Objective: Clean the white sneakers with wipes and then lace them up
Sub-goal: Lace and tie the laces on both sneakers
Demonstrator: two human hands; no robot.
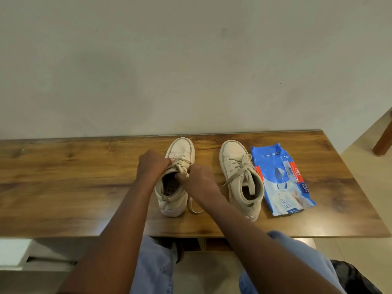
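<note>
Two white sneakers stand side by side on the wooden table [63, 177], toes toward the wall. Both my hands are on the left sneaker [182, 148]. My left hand [151, 164] pinches its lace at the left side of the eyelets. At the tongue, my right hand [200, 178] grips the other part of the lace [194, 206], whose loose end trails down onto the table beside the heel. The right sneaker [233, 153] stands untouched with its laces threaded and hanging loose. A blue pack of wipes [282, 179] lies flat just right of it.
A plain wall rises directly behind the table's far edge. At the far right a dark wooden furniture leg [382, 141] stands on the pale floor. My knees in light blue trousers [154, 266] sit under the table's near edge.
</note>
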